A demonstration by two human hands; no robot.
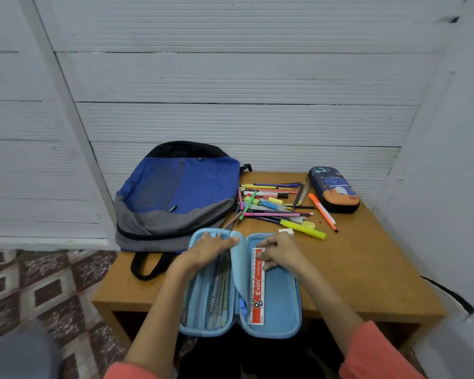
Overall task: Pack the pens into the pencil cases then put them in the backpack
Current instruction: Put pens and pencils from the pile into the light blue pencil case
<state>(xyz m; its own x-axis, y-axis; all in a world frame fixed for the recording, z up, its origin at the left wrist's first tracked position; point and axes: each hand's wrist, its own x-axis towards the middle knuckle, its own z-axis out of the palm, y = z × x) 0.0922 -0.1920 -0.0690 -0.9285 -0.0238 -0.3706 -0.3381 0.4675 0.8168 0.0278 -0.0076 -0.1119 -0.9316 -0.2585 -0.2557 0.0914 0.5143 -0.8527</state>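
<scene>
left hand fingers straight, pinning flap of near light-blue fabric pencil case aside | right hand pinches red plastic ruler, seating it

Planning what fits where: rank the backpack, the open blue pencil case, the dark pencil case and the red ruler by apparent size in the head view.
1. backpack
2. open blue pencil case, nearest, so enlarged
3. dark pencil case
4. red ruler, thin, also near
</scene>
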